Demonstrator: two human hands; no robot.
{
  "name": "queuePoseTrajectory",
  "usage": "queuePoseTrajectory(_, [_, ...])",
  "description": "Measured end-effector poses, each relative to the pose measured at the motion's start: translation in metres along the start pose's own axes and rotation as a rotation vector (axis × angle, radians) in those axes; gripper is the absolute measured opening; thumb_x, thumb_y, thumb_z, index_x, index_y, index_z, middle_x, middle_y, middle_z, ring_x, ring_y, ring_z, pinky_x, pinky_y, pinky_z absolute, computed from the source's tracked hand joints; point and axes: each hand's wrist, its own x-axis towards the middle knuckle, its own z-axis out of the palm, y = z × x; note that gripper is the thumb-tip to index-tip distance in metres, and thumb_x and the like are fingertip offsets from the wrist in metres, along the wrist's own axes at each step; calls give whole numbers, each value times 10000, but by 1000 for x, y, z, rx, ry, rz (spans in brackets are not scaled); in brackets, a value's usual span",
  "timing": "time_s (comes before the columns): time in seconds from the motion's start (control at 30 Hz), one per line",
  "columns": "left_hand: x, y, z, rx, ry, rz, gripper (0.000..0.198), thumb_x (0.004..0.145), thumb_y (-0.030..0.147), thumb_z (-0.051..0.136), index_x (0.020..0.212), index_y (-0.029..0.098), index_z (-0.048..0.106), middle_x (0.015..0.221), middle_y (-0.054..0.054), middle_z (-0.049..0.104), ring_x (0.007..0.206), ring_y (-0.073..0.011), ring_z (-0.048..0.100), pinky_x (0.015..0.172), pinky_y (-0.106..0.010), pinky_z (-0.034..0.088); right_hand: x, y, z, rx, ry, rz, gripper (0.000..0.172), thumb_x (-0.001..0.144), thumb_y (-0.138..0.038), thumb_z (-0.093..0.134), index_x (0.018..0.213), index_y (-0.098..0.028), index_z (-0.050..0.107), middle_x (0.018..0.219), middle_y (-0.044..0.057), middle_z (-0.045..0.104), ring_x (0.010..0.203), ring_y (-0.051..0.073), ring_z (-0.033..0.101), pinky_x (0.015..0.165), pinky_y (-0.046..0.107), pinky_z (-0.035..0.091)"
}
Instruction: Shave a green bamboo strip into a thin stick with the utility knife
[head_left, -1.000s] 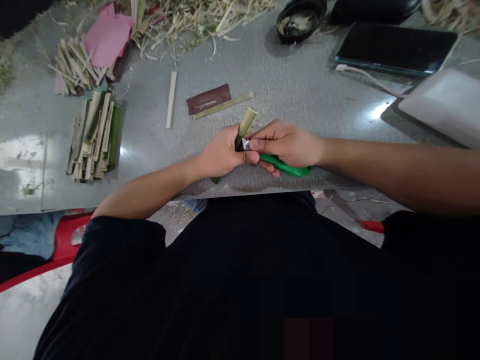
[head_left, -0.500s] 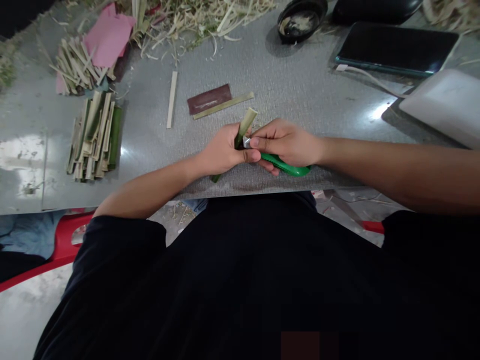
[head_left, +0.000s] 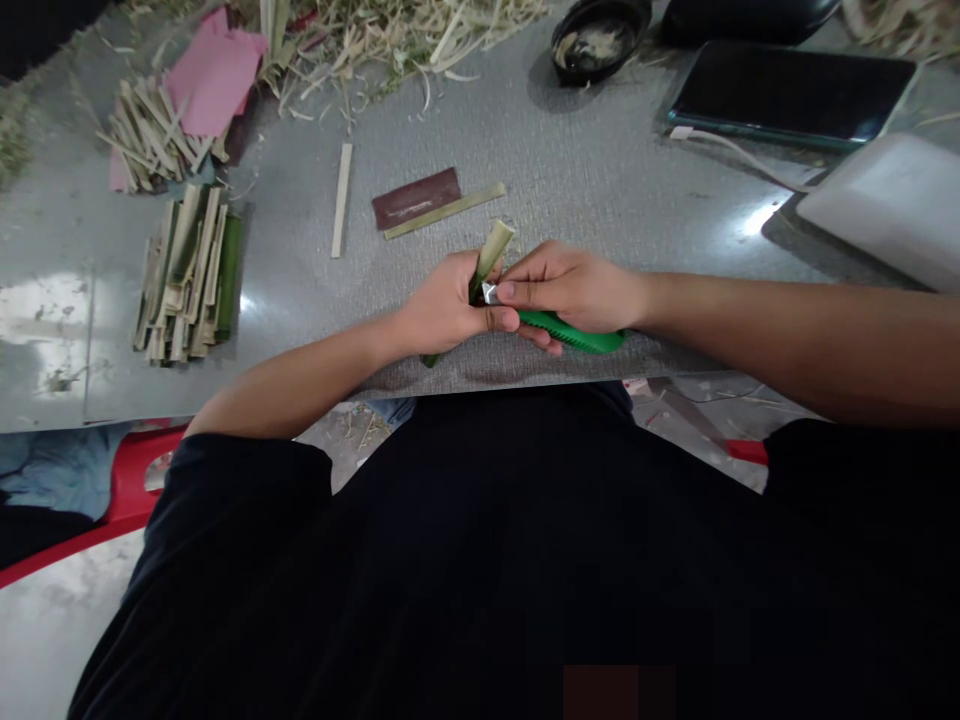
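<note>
My left hand [head_left: 439,305] is closed round a green strip [head_left: 493,248], held at a slant over the near edge of the desk [head_left: 300,200]. Its pale upper end sticks out above my hand, leaning right, and its dark green lower end shows below my wrist. My left thumb [head_left: 499,319] reaches across to the right, close by the knife [head_left: 589,334].

My right hand [head_left: 574,287] grips that green-handled knife. The thumb and forefinger pinch together at its metal blade [head_left: 490,292], which sits right beside the strip, while my lower fingers [head_left: 540,338] curl beneath the handle. I cannot tell whether the edge has bitten in.

Just beyond my hands lies a maroon piece [head_left: 409,197] with a thin slat [head_left: 465,204] along its lower edge. Left of them is a lone pale stick [head_left: 341,200], and further left a stack of cut pieces [head_left: 184,275]. Behind that stack, pink paper [head_left: 214,70] rests against a heap of thin sticks [head_left: 146,130]. Shavings [head_left: 390,40] litter the far side, near a small black bowl [head_left: 592,45]. To the right, a phone [head_left: 791,90] lies beside a white cable [head_left: 742,155].
</note>
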Motion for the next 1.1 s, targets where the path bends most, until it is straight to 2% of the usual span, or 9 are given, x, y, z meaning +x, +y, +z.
queuePoseTrajectory(0.1, [1, 7, 2, -28, -6, -18, 1033, 649, 1102, 1097, 818, 306, 460, 759, 59, 372, 736, -198, 440, 647, -402, 426, 2, 7, 0, 11, 12, -56, 549, 1371, -537, 770, 932, -210, 721, 617, -50, 655, 450, 106, 628, 500, 202, 533])
queuePoseTrajectory(0.23, [2, 16, 5, -78, -19, -26, 1019, 649, 1133, 1064, 804, 283, 524, 707, 59, 463, 689, -189, 539, 658, -387, 529, 3, 9, 2, -22, 47, -127, 642, 1297, -696, 848, 894, -223, 685, 617, -39, 671, 445, 116, 623, 478, 228, 530])
queuePoseTrajectory(0.33, [1, 21, 7, -91, -31, -38, 960, 781, 1152, 974, 849, 253, 645, 707, 31, 567, 718, -204, 640, 720, -383, 604, 1, 2, 5, -51, 124, -128, 662, 1321, -706, 801, 881, -234, 653, 637, -25, 673, 473, 122, 622, 503, 244, 539])
queuePoseTrajectory(0.43, [1, 20, 7, -108, -19, -60, 943, 797, 1129, 990, 865, 266, 618, 701, 37, 552, 766, -225, 688, 758, -387, 624, 1, -4, 6, -64, 163, -77, 638, 1337, -626, 800, 856, -238, 640, 644, -14, 667, 484, 130, 620, 504, 255, 539])
queuePoseTrajectory(0.57, [2, 9, 1, -114, 7, -74, 1005, 641, 1005, 1178, 850, 300, 494, 745, 73, 410, 739, -208, 593, 700, -404, 553, 4, -3, 4, -25, 76, -47, 631, 1314, -561, 846, 813, -233, 647, 625, -15, 658, 457, 130, 624, 468, 250, 524])
queuePoseTrajectory(0.73, [2, -2, -6, -29, 17, -35, 1020, 618, 976, 1204, 852, 313, 465, 803, 70, 330, 750, -208, 488, 682, -432, 495, 6, -1, -2, 39, -5, 20, 598, 1271, -591, 893, 841, -220, 708, 612, -28, 649, 437, 141, 636, 456, 249, 539])
queuePoseTrajectory(0.9, [1, 1, -2, -16, 38, -7, 1037, 613, 1063, 1145, 824, 303, 471, 792, 51, 381, 760, -210, 475, 664, -413, 447, 5, 0, -4, 78, -27, 20, 598, 1246, -634, 924, 870, -214, 725, 623, -33, 662, 448, 142, 647, 469, 244, 562])
queuePoseTrajectory(1.03, [1, 4, 1, -53, 57, -39, 1014, 644, 1118, 1084, 838, 285, 539, 772, 38, 486, 729, -192, 515, 618, -381, 412, 4, -2, 1, 73, 52, -10, 555, 1307, -535, 856, 876, -218, 707, 622, -27, 645, 454, 141, 626, 465, 240, 558])
queuePoseTrajectory(1.1, [1, 5, 1, -60, 53, -38, 1022, 635, 1121, 1083, 822, 285, 525, 750, 48, 467, 717, -185, 507, 610, -374, 409, 4, -2, 4, 47, 88, -24, 559, 1332, -474, 825, 853, -220, 685, 615, -26, 641, 451, 132, 620, 460, 225, 544])
